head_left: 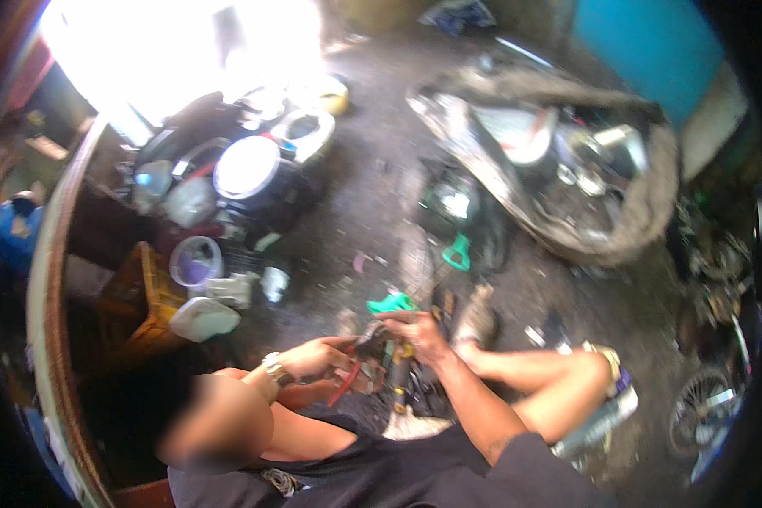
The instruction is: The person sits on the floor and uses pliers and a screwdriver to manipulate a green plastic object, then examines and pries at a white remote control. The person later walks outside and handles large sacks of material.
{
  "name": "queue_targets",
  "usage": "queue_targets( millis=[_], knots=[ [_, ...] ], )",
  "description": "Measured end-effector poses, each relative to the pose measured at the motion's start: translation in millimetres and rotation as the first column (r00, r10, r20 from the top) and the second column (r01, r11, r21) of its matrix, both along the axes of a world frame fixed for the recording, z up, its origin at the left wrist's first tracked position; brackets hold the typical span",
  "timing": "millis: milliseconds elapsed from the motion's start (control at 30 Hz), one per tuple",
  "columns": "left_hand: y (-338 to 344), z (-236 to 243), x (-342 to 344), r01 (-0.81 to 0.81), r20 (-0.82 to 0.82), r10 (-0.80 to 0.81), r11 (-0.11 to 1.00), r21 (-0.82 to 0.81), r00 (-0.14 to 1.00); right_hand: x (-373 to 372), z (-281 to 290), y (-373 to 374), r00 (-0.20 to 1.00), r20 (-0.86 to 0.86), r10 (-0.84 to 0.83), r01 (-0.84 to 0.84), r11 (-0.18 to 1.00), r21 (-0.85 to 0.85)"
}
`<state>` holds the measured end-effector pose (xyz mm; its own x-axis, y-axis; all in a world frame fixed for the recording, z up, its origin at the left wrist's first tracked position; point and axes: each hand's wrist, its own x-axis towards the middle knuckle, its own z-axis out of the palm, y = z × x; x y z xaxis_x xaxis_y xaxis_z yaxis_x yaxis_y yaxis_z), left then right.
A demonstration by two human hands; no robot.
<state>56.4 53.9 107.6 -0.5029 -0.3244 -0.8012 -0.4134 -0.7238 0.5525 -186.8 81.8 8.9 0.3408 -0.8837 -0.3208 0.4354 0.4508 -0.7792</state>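
My left hand (326,360), with a watch on the wrist, is closed on red-handled pliers (342,381). My right hand (419,334) grips a small dark piece (371,340) at the pliers' head; its exact shape is unclear. Just below my hands stands a black and yellow tool (400,381), partly hidden, above a pale cloth (415,426). A bright green plastic piece (389,302) lies just beyond my fingers, and a green handle (456,252) lies farther forward.
A pile of tubs, lids and pans (245,165) sits left, beside a yellow crate (157,296) and a long board edge (55,254). A big sack (631,229) holding metal scrap fills the upper right. Assorted junk and a spoked wheel (694,411) line the right side.
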Motion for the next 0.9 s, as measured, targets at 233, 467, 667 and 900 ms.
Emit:
queue_targets(
  millis=[233, 467, 667, 900],
  knots=[
    [-93, -41, 14, 0.409, 0.430, -0.192, 0.765, -0.497, 0.882, -99, -32, -182, 0.761, -0.377, -0.528, 0.500, 0.848, -0.178],
    [-150, -184, -8, 0.879, 0.946, -0.057, 0.391, -0.272, 0.319, -197, -160, -142, 0.744, -0.477, -0.468, 0.614, 0.761, 0.212],
    [-172, -294, -195, 0.589, 0.583, -0.117, 0.295, -0.752, 0.804, -160, -257, -98, 0.728, -0.524, -0.441, 0.680, 0.556, 0.478],
    [-201, -392, -316, 0.380, 0.549, -0.005, 0.728, -0.571, 0.836, -180, -296, -162, 0.512, -0.801, -0.311, 0.695, 0.698, 0.174]
  ],
)
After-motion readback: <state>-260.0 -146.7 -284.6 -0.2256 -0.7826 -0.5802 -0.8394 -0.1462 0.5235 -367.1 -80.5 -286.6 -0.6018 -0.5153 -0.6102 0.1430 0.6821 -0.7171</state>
